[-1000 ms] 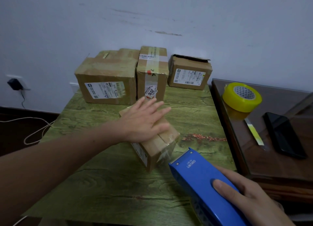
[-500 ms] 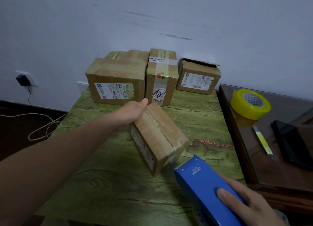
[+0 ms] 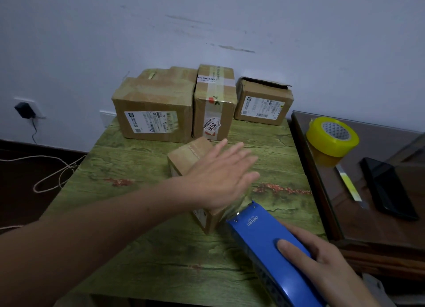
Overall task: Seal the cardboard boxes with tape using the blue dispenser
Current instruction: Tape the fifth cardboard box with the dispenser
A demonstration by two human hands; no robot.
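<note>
Left hand (image 3: pixel 220 175) lay flat, fingers straight, pressing the small box (image 3: pixel 190 152). Right hand (image 3: pixel 322 267) gripped the blue dispenser (image 3: pixel 264 237), its nose at the small box's near end; tape seemingly uncut. Behind the small box, an open-flapped box (image 3: pixel 264 102) looked unsealed. Dispenser read "deli"; a sticker (image 3: pixel 211 126) behind the small box, "2010".

Small box (image 3: pixel 190 155) before three boxes (image 3: pixel 156 109); dispenser (image 3: pixel 271 247) nearer.

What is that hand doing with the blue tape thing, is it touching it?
Touching. The head view shows the right hand holding the blue dispenser, its thumb lying flat on the top face with no gap.
</note>
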